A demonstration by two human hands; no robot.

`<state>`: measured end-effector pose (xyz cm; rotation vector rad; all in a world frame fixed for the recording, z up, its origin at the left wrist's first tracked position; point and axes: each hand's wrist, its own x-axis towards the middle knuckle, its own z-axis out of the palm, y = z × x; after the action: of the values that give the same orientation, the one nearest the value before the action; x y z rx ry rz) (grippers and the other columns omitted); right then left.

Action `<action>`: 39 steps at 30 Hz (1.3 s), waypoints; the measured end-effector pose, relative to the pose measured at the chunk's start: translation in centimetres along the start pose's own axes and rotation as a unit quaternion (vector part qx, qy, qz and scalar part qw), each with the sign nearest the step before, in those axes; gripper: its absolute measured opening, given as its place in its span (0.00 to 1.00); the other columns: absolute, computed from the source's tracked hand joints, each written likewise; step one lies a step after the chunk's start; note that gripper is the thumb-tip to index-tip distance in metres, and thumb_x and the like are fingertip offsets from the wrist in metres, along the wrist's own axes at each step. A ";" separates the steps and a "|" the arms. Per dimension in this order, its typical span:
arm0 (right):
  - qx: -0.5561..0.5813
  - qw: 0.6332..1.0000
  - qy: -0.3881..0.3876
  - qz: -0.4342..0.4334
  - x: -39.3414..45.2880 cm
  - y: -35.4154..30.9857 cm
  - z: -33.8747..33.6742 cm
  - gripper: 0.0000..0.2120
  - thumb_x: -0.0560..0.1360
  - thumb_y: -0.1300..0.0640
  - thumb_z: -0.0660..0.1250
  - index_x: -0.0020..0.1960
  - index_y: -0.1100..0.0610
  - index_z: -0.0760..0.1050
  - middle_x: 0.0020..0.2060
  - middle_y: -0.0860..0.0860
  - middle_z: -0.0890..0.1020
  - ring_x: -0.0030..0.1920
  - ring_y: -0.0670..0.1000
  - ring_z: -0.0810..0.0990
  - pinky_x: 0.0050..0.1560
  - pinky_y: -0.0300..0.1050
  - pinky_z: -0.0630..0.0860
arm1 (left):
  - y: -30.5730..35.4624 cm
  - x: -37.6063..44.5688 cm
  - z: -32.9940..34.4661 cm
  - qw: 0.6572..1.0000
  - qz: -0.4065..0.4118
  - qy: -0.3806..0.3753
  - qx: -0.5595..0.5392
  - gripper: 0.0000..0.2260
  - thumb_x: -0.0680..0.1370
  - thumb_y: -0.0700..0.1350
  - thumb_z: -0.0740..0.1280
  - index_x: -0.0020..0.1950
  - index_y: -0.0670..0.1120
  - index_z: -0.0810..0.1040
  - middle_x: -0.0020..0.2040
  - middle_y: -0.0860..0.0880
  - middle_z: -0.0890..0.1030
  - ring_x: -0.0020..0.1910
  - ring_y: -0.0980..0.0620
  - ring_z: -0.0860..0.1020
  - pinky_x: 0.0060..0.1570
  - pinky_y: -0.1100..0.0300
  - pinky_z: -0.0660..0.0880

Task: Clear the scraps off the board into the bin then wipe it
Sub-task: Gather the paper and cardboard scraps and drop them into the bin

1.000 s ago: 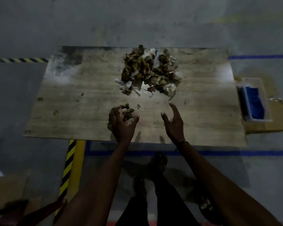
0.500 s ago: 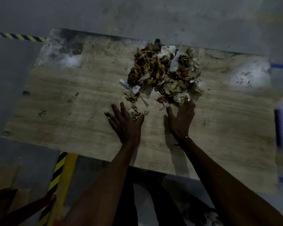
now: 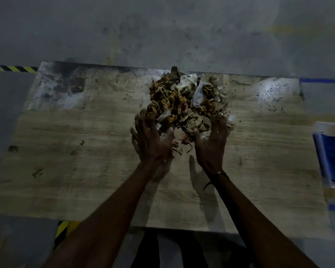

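board (image 3: 85,161) bare toward edges | scraps (image 3: 184,101) heaped far-centre | left hand (image 3: 153,144), right hand (image 3: 211,146) flank them, fingers spread

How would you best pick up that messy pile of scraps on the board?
Probably by scooping it from the near edge with both hands. The scrap pile is loose bits of leaf, paper and plastic, so no single piece gives a grip. The left hand and right hand are open at its two near corners, placed to close in under it along the board.

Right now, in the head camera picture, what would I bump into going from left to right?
Yellow-and-black striped floor tape → left hand → right hand → white tray holding something blue.
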<state>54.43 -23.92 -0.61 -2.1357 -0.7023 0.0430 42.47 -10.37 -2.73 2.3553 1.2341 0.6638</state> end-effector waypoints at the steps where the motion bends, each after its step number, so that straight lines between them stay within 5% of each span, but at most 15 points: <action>1: 0.004 1.000 -0.008 -0.021 1.4 -0.4 0.6 0.30 0.82 0.43 0.65 0.80 0.52 0.64 0.81 0.54 0.61 0.82 0.51 0.56 0.81 0.44 0.54 | -0.3 1.8 -0.3 1.000 0.018 -0.004 -0.002 0.35 0.78 0.63 0.65 0.82 0.50 0.63 0.83 0.43 0.58 0.82 0.38 0.55 0.75 0.28 0.55; 4: -0.031 0.997 -0.065 -0.029 5.1 -0.2 2.8 0.29 0.82 0.39 0.61 0.80 0.50 0.66 0.81 0.55 0.63 0.82 0.57 0.59 0.80 0.58 0.58 | -0.9 6.9 0.1 0.995 0.034 -0.097 -0.019 0.30 0.80 0.65 0.62 0.80 0.58 0.63 0.84 0.49 0.56 0.83 0.41 0.52 0.76 0.31 0.51; 6: -0.068 0.990 -0.125 -0.019 6.4 0.3 4.1 0.32 0.81 0.34 0.55 0.80 0.49 0.65 0.81 0.55 0.63 0.82 0.60 0.58 0.79 0.64 0.57 | -1.7 8.9 0.8 0.984 0.060 -0.162 -0.037 0.27 0.80 0.66 0.61 0.78 0.58 0.67 0.82 0.49 0.61 0.81 0.43 0.59 0.76 0.32 0.59; 9: -0.110 0.978 -0.174 -0.035 5.4 0.9 5.0 0.32 0.81 0.34 0.54 0.80 0.50 0.67 0.78 0.54 0.69 0.80 0.61 0.61 0.77 0.65 0.60 | -2.4 8.4 1.2 0.974 0.088 -0.190 -0.083 0.24 0.82 0.60 0.64 0.76 0.53 0.71 0.78 0.46 0.67 0.76 0.44 0.67 0.73 0.41 0.69; 15: -0.056 0.980 -0.186 -0.045 -0.4 0.8 1.8 0.19 0.86 0.47 0.62 0.75 0.51 0.72 0.71 0.51 0.75 0.73 0.54 0.70 0.71 0.60 0.68 | -2.5 2.2 -0.8 0.973 0.077 -0.189 -0.111 0.25 0.82 0.57 0.66 0.77 0.53 0.70 0.79 0.46 0.66 0.78 0.44 0.65 0.74 0.42 0.67; 18: -0.032 0.989 -0.139 -0.032 -2.2 0.2 -0.8 0.17 0.84 0.52 0.64 0.71 0.53 0.76 0.69 0.53 0.76 0.71 0.54 0.72 0.69 0.54 0.72 | -2.1 0.5 -3.1 0.978 0.087 -0.152 -0.114 0.24 0.79 0.54 0.70 0.74 0.49 0.72 0.78 0.46 0.66 0.76 0.44 0.65 0.73 0.47 0.66; 21: -0.036 0.997 -0.064 0.002 -3.2 0.1 -2.8 0.17 0.82 0.57 0.68 0.70 0.54 0.77 0.68 0.54 0.73 0.66 0.50 0.73 0.58 0.41 0.72 | -2.9 0.8 -3.9 0.982 0.099 -0.111 -0.115 0.24 0.79 0.55 0.71 0.72 0.47 0.73 0.77 0.46 0.67 0.77 0.45 0.66 0.73 0.40 0.65; 23: -0.043 0.999 -0.011 0.021 -3.2 0.7 -3.4 0.17 0.81 0.57 0.69 0.69 0.57 0.77 0.66 0.57 0.71 0.64 0.51 0.74 0.54 0.42 0.74 | -3.4 1.8 -3.5 0.981 0.104 -0.126 -0.107 0.26 0.79 0.57 0.69 0.74 0.49 0.72 0.79 0.47 0.65 0.79 0.46 0.63 0.71 0.35 0.64; 27: 0.021 0.993 0.056 0.099 -3.9 2.7 -2.5 0.23 0.81 0.48 0.67 0.72 0.59 0.75 0.68 0.61 0.68 0.68 0.50 0.71 0.66 0.35 0.72 | -3.4 4.3 -2.2 0.966 0.147 -0.194 -0.088 0.29 0.79 0.65 0.63 0.79 0.56 0.67 0.83 0.50 0.59 0.83 0.47 0.56 0.73 0.29 0.57; 30: 0.043 0.990 0.052 0.125 -4.2 3.1 -0.6 0.28 0.82 0.41 0.63 0.77 0.56 0.70 0.76 0.58 0.65 0.77 0.54 0.66 0.73 0.57 0.72 | -3.4 5.2 -1.1 0.953 0.161 -0.240 -0.085 0.29 0.79 0.68 0.60 0.78 0.59 0.67 0.82 0.53 0.61 0.82 0.49 0.58 0.75 0.29 0.52; 32: 0.039 0.993 0.050 0.099 -3.5 2.9 0.5 0.29 0.82 0.43 0.64 0.79 0.57 0.67 0.79 0.56 0.63 0.80 0.53 0.62 0.78 0.54 0.66 | -3.5 4.7 -0.9 0.953 0.169 -0.240 -0.075 0.28 0.80 0.68 0.59 0.78 0.59 0.68 0.81 0.53 0.63 0.81 0.49 0.60 0.75 0.29 0.53; 35: 0.052 0.995 0.015 0.087 -1.6 2.3 1.1 0.28 0.81 0.41 0.64 0.79 0.49 0.66 0.80 0.47 0.61 0.80 0.43 0.58 0.77 0.34 0.57 | -3.7 4.1 -1.2 0.966 0.158 -0.190 -0.074 0.26 0.80 0.65 0.62 0.77 0.58 0.69 0.81 0.55 0.64 0.81 0.50 0.61 0.77 0.32 0.51; 37: 0.055 0.995 -0.016 0.081 -0.7 2.4 1.2 0.27 0.81 0.41 0.66 0.77 0.41 0.64 0.79 0.44 0.61 0.80 0.45 0.58 0.76 0.37 0.59 | -4.0 4.2 -1.6 0.974 0.134 -0.168 -0.078 0.27 0.80 0.65 0.62 0.78 0.59 0.69 0.81 0.56 0.64 0.82 0.51 0.60 0.78 0.35 0.49; 39: 0.029 0.996 -0.043 0.068 0.2 3.0 1.2 0.26 0.80 0.42 0.67 0.77 0.44 0.68 0.81 0.47 0.62 0.82 0.50 0.59 0.76 0.43 0.61 | -4.2 4.5 -1.5 0.972 0.130 -0.174 -0.085 0.27 0.81 0.65 0.62 0.78 0.58 0.68 0.81 0.55 0.64 0.81 0.51 0.61 0.78 0.36 0.51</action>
<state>55.63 -24.38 -3.52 -2.1319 -0.5967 0.2268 41.13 -4.17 -2.86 2.3773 0.6999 0.3891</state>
